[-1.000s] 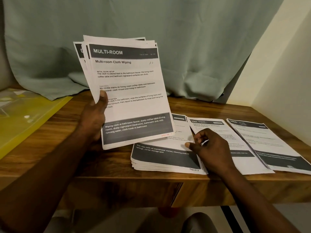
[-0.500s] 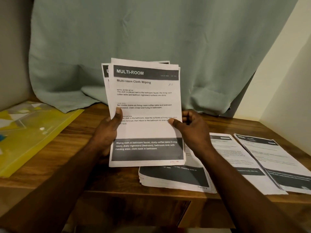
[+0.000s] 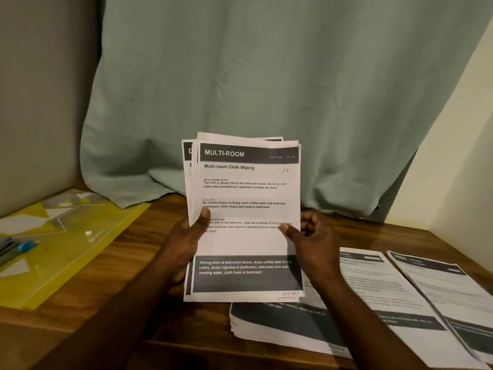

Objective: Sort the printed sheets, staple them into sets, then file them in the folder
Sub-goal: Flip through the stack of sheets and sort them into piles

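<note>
Green curtain (image 3: 266, 76), wooden table (image 3: 120, 276), cream wall (image 3: 453, 156)

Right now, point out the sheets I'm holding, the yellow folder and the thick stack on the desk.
held sheets (image 3: 248, 244): head view, blank white middle of the top page.
yellow folder (image 3: 93, 263): head view, bare yellow front cover.
thick stack (image 3: 288, 324): head view, dark band on its top page.

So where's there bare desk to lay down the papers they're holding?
The widest bare patch of desk lies between the yellow folder and the thick pile, under the left hand gripping the held stack. A narrow strip runs between the curtain and the loose sheets. The right is crowded: pile and sheets lie side by side.
</note>
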